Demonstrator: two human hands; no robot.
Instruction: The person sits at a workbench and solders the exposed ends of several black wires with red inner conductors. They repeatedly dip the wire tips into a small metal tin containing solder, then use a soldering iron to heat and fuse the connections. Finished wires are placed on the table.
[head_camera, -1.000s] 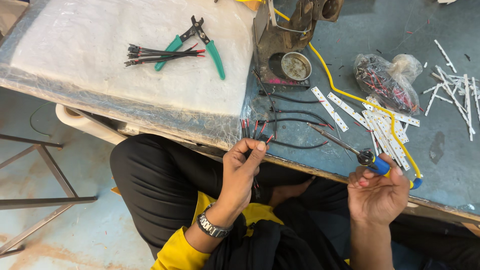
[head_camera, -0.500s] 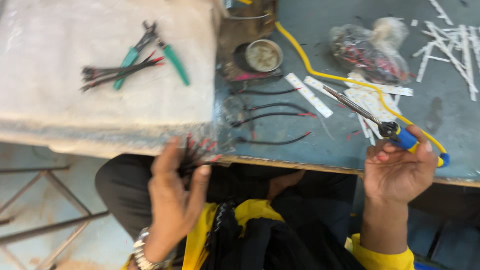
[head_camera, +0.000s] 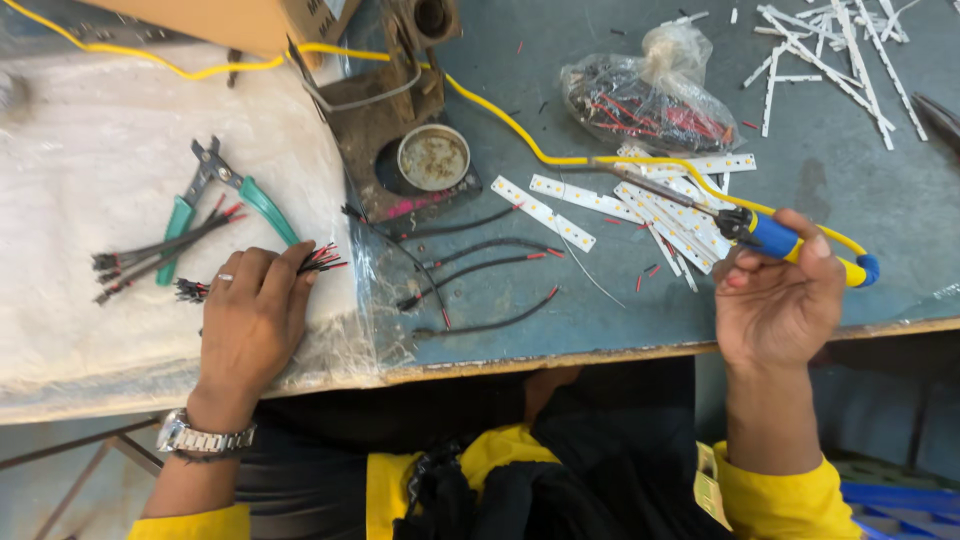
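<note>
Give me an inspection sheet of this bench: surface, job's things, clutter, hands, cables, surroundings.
Surface: blue-grey bench top, with a white plastic-covered pad on its left part.
Job's things: wire bundle under the left hand; soldering iron in the right hand; light strips; loose black wires.
Clutter: green-handled cutters, bag of wires, round tin, white strip offcuts.
Hands: left hand pressing down on the wire bundle; right hand gripping the soldering iron.
Cables: yellow cord running across the bench to the iron.
Surroundings: metal frame and floor below left.
</note>
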